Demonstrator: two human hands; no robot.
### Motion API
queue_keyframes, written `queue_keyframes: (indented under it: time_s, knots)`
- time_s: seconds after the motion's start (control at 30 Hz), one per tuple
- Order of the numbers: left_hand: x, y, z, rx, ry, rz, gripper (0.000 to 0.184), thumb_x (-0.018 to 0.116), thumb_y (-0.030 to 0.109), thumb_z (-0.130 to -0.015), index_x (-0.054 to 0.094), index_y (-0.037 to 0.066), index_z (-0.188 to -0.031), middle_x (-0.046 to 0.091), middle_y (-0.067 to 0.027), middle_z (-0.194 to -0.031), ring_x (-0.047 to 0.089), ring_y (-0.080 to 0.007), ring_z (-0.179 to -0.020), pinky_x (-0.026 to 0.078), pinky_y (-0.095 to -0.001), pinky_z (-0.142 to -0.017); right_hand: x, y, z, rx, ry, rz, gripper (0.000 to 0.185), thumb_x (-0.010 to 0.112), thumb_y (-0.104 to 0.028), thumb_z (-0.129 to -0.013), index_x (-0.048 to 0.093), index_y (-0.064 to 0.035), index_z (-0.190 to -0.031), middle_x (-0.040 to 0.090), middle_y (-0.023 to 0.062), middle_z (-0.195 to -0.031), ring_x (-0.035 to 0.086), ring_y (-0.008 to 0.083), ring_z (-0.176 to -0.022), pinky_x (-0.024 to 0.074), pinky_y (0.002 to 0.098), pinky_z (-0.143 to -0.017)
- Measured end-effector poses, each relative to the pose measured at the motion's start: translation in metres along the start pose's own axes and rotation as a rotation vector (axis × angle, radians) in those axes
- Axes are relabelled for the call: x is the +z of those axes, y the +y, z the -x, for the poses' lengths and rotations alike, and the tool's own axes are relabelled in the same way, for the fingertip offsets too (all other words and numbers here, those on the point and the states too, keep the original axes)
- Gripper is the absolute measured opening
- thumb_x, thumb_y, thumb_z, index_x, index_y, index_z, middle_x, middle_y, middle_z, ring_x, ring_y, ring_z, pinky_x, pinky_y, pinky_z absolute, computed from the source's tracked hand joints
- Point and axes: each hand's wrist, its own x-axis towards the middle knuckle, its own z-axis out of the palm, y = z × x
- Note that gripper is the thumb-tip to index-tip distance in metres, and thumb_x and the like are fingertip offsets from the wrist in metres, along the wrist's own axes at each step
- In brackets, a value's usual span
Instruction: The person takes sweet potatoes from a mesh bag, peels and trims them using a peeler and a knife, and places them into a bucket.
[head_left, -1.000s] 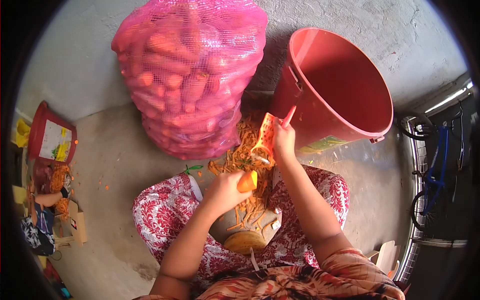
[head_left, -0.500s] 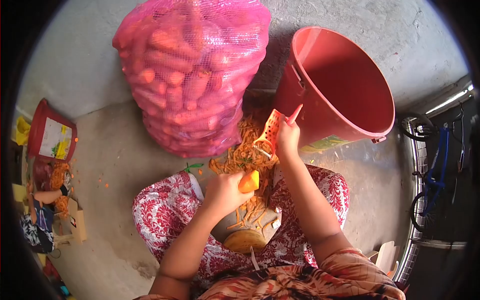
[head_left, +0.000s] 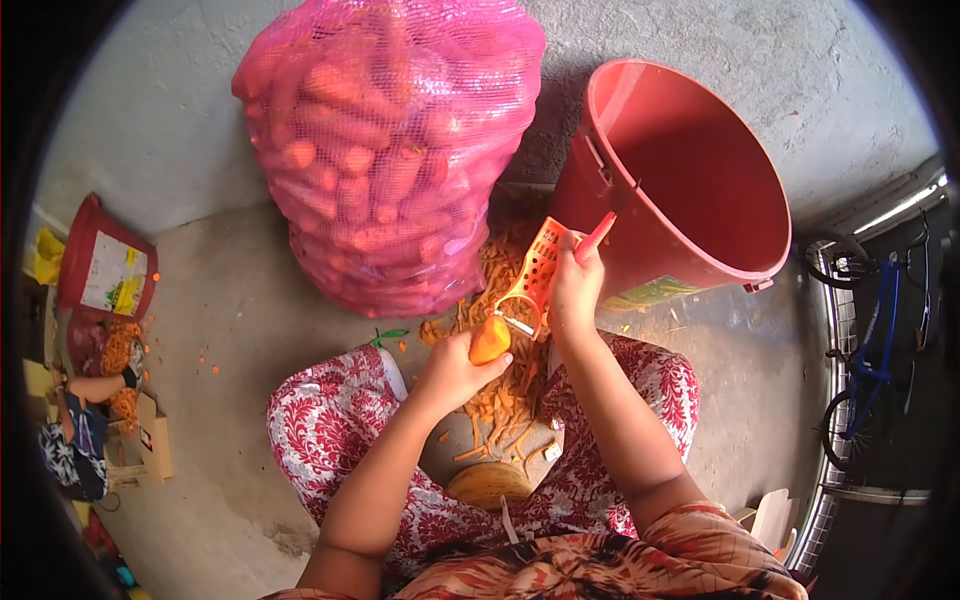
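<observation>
My left hand [head_left: 455, 374] is closed round an orange carrot [head_left: 490, 341], whose tip points up and away from me. My right hand [head_left: 577, 283] grips an orange peeler [head_left: 540, 272] with a perforated body and a red handle. The peeler's blade end is beside the carrot's tip; whether they touch I cannot tell. Beneath both hands, a heap of orange peelings [head_left: 505, 398] lies on the floor between my legs.
A pink mesh sack [head_left: 385, 160] full of carrots stands ahead, with a large red bin [head_left: 690, 170] to its right. Far left are a smaller red bucket [head_left: 108, 268] and another person's arm [head_left: 98, 388]. A blue bicycle [head_left: 880, 350] is at the right.
The carrot has tilted in my left hand and moved slightly up and left. My right hand and the peeler have shifted a little right and down, and the gap between blade and carrot has narrowed.
</observation>
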Motion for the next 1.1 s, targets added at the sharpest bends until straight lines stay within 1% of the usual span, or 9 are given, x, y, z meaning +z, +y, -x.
queue_keyframes:
  time_s: [0.13, 0.27, 0.37, 0.67, 0.77, 0.9, 0.97, 1.03, 1.1]
  knots:
    - [0.003, -0.008, -0.003, 0.126, -0.251, 0.08, 0.032, 0.068, 0.018, -0.068, 0.054, 0.003, -0.092, 0.056, -0.0038, -0.07, 0.053, -0.0125, -0.058, 0.045, -0.0263, -0.057, -0.005, -0.006, -0.002, 0.194, -0.114, -0.193, 0.018, 0.047, -0.021, -0.087, 0.051, -0.0037, -0.085, 0.048, -0.0029, -0.063, 0.043, 0.0045, -0.052, 0.0365, 0.0194, -0.049]
    - [0.009, 0.0, 0.0, -0.116, -0.379, 0.59, 0.035, 0.065, 0.008, -0.07, 0.044, 0.005, -0.099, 0.049, 0.0011, -0.065, 0.046, -0.0057, -0.05, 0.038, -0.02, -0.04, 0.0, -0.012, 0.003, 0.291, -0.174, -0.291, 0.016, 0.046, -0.02, -0.087, 0.049, -0.0048, -0.086, 0.048, -0.0024, -0.064, 0.043, 0.0045, -0.051, 0.0358, 0.0192, -0.046]
    - [0.013, 0.003, 0.001, -0.116, -0.363, 0.649, 0.015, 0.057, 0.0, -0.073, 0.044, 0.005, -0.076, 0.044, -0.0005, -0.055, 0.042, -0.0077, -0.039, 0.037, -0.0215, -0.037, 0.0, -0.015, 0.007, 0.268, -0.208, -0.292, 0.015, 0.047, -0.02, -0.087, 0.049, -0.0051, -0.085, 0.049, -0.0019, -0.065, 0.044, 0.0045, -0.052, 0.0363, 0.0193, -0.047]
    - [0.008, -0.001, 0.002, -0.227, -0.502, 0.595, 0.008, 0.055, 0.004, -0.073, 0.047, 0.005, -0.074, 0.047, 0.0002, -0.053, 0.045, -0.0076, -0.041, 0.037, -0.0217, -0.037, 0.005, -0.021, 0.02, 0.205, -0.253, -0.196, 0.013, 0.049, -0.019, -0.086, 0.051, -0.0065, -0.081, 0.044, -0.0053, -0.059, 0.038, 0.0021, -0.045, 0.0299, 0.0166, -0.041]
    - [0.008, 0.001, 0.007, -0.062, -0.673, 0.447, 0.011, 0.055, 0.001, -0.071, 0.044, 0.005, -0.073, 0.043, -0.0002, -0.053, 0.04, -0.0076, -0.037, 0.034, -0.0219, -0.035, -0.005, 0.006, -0.014, 0.177, -0.107, -0.263, 0.014, 0.048, -0.019, -0.086, 0.05, -0.0064, -0.08, 0.045, -0.0043, -0.056, 0.04, 0.0031, -0.042, 0.0316, 0.0175, -0.039]
    - [0.003, 0.004, 0.004, -0.225, -0.634, 0.723, 0.012, 0.055, 0.001, -0.071, 0.044, 0.005, -0.072, 0.045, -0.0008, -0.055, 0.042, -0.0065, -0.039, 0.034, -0.0211, -0.035, -0.009, -0.008, -0.01, 0.206, -0.185, -0.202, 0.016, 0.048, -0.02, -0.086, 0.051, -0.0062, -0.08, 0.045, -0.0036, -0.056, 0.041, 0.0031, -0.043, 0.0314, 0.0174, -0.039]
    - [0.0, 0.009, 0.002, -0.194, -0.66, 0.603, 0.016, 0.06, 0.007, -0.072, 0.044, 0.005, -0.074, 0.046, 0.0002, -0.056, 0.043, -0.0063, -0.039, 0.035, -0.0212, -0.035, -0.006, 0.007, -0.01, 0.073, -0.218, 0.053, 0.017, 0.05, -0.018, -0.084, 0.049, -0.0036, -0.075, 0.047, -0.0018, -0.056, 0.044, 0.0072, -0.046, 0.0357, 0.0254, -0.042]
    - [-0.003, 0.023, 0.002, -0.205, -0.641, 0.347, 0.019, 0.063, 0.012, -0.072, 0.045, 0.005, -0.077, 0.047, 0.0009, -0.057, 0.043, -0.0059, -0.04, 0.035, -0.0212, -0.036, -0.011, 0.014, -0.01, -0.233, -0.324, 0.67, 0.017, 0.054, -0.017, -0.077, 0.052, -0.0006, -0.081, 0.059, 0.0139, -0.069, 0.06, 0.0273, -0.062, 0.0453, 0.0351, -0.053]
    - [-0.001, 0.008, 0.003, 0.022, -0.658, -0.159, 0.03, 0.064, 0.02, -0.072, 0.049, 0.002, -0.091, 0.056, -0.0065, -0.066, 0.055, -0.0143, -0.053, 0.043, -0.0272, -0.048, -0.02, 0.009, -0.007, -0.113, -0.532, 1.355, 0.021, 0.052, -0.019, -0.076, 0.056, -0.002, -0.087, 0.061, 0.0176, -0.078, 0.06, 0.0319, -0.075, 0.0483, 0.0365, -0.061]
